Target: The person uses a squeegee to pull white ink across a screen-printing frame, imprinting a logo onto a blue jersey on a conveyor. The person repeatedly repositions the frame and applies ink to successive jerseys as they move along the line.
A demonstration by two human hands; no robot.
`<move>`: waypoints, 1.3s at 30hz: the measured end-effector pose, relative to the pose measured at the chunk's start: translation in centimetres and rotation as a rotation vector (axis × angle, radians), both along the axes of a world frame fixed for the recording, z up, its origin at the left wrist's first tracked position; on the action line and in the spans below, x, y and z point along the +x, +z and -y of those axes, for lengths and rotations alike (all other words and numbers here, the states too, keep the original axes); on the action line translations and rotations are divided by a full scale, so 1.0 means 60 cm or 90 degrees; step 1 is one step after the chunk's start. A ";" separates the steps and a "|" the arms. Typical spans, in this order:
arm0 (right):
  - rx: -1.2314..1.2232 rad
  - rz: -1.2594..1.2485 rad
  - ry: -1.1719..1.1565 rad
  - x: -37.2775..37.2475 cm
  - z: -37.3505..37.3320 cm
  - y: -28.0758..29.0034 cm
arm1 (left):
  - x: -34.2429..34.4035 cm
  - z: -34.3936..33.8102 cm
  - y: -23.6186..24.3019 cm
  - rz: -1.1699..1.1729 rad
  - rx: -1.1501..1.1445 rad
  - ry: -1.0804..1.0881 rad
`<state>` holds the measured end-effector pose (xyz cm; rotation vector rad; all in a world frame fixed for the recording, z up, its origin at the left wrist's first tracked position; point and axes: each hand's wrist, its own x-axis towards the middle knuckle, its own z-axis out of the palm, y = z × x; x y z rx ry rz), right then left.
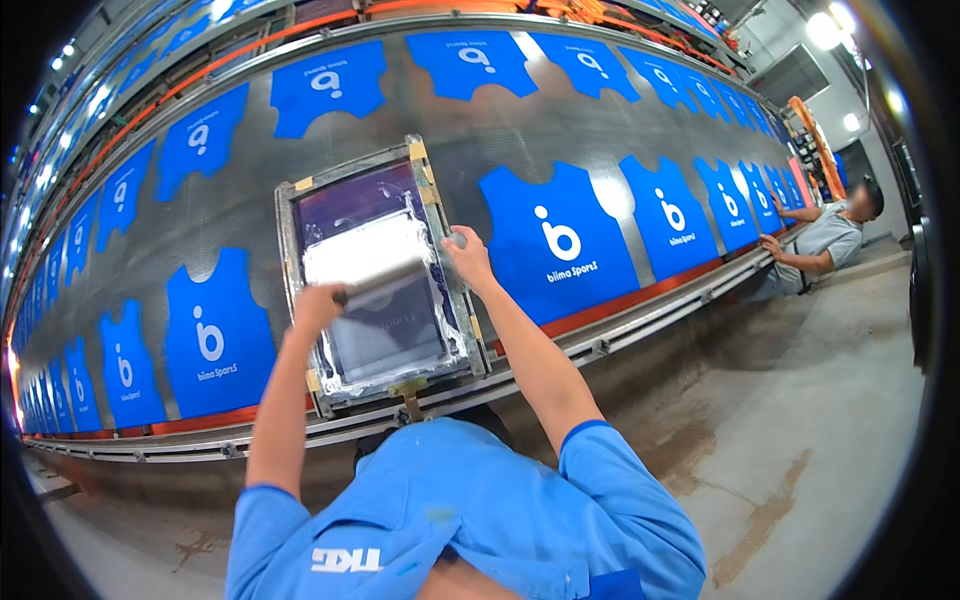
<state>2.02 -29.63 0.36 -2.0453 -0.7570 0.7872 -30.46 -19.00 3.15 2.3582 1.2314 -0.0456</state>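
A metal-edged printing screen frame lies on the long table in front of me, with white ink spread over its upper mesh. A blurred, pale squeegee slants across the mesh. My left hand is closed around its dark left end, above the frame's left rail. My right hand is closed on a grey rounded grip at the right rail. Whether that grip belongs to the squeegee or the frame I cannot tell. Beside the frame lie a printed blue vest panel and another blue panel.
More blue panels line both sides of the dark table. A metal rail runs along its near edge, and a bracket joins the frame there. Farther right, a person in grey leans over the table.
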 end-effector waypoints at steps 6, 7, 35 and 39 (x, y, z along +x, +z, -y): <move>-0.001 -0.010 -0.038 0.048 0.009 -0.020 | -0.005 0.327 0.010 0.115 0.102 0.019; 0.012 0.002 -0.047 0.045 0.008 -0.025 | -0.009 0.362 0.010 0.111 0.122 0.019; 0.127 0.082 -0.135 -0.157 -0.165 -0.178 | -0.170 0.096 -0.085 0.022 0.000 0.076; 0.116 0.054 -0.146 -0.173 -0.164 -0.173 | -0.171 0.095 -0.069 0.006 -0.007 0.067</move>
